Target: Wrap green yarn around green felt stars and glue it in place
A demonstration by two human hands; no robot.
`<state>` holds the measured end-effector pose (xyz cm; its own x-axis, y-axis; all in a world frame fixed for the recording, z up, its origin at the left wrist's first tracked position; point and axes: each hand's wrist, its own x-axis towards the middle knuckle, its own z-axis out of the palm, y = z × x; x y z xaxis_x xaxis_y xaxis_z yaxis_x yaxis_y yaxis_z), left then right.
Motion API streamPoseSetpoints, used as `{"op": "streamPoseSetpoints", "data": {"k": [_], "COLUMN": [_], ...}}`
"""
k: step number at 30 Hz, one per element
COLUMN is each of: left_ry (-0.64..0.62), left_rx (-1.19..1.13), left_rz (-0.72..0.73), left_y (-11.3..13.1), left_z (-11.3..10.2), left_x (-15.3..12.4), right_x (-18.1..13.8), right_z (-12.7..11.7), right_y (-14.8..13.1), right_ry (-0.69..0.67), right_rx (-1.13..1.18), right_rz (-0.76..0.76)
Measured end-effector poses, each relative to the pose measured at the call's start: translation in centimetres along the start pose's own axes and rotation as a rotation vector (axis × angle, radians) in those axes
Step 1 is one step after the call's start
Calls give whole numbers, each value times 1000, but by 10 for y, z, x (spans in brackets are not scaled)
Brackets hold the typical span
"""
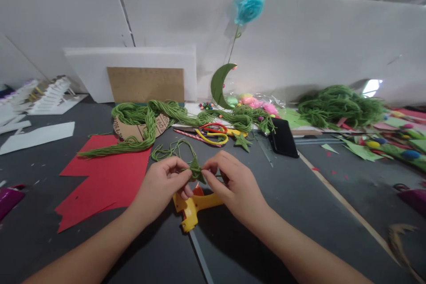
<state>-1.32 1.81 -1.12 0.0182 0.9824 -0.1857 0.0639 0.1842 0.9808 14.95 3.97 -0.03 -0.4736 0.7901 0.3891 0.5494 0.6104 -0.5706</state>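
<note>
Between my two hands is a small green star (195,170) wrapped in yarn, held up above the table. My left hand (166,182) pinches its left side with thumb and forefinger. On the other side, my right hand (234,177) is closed at the star's right point; whether it grips the star or the yarn alone is hard to tell. A loose strand of green yarn (178,144) loops on the table just behind the star. Under my hands lies a yellow glue gun (189,215), partly covered by them, with a grey glue stick (200,255) sticking out toward me.
Red paper (109,177) and a green yarn skein (151,126) lie left. Behind are a second green star (242,142), coloured pipe cleaners (213,135), a green crescent (219,86) and a blue flower (249,9). A black phone (283,137) and yarn heap (339,105) are right.
</note>
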Motion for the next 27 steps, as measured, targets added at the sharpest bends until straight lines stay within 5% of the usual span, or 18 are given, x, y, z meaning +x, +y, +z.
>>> {"op": "streamPoseSetpoints", "data": {"k": [8,16,22,27], "left_ry": [-38,-51,-70,-151], "left_rx": [13,30,-71,-197], "left_rz": [-28,-38,0,-15], "left_y": [2,1,-1,-5], "left_z": [4,5,3,-1], "left_x": [-2,-4,-4,-3], "right_x": [-5,-4,0,6], "right_z": [6,7,4,2], "right_y": [3,4,0,-1], "right_ry": [30,8,102,-96], "right_rx": [-192,-122,103,380], "right_rz": [-111,-37,185,374]}}
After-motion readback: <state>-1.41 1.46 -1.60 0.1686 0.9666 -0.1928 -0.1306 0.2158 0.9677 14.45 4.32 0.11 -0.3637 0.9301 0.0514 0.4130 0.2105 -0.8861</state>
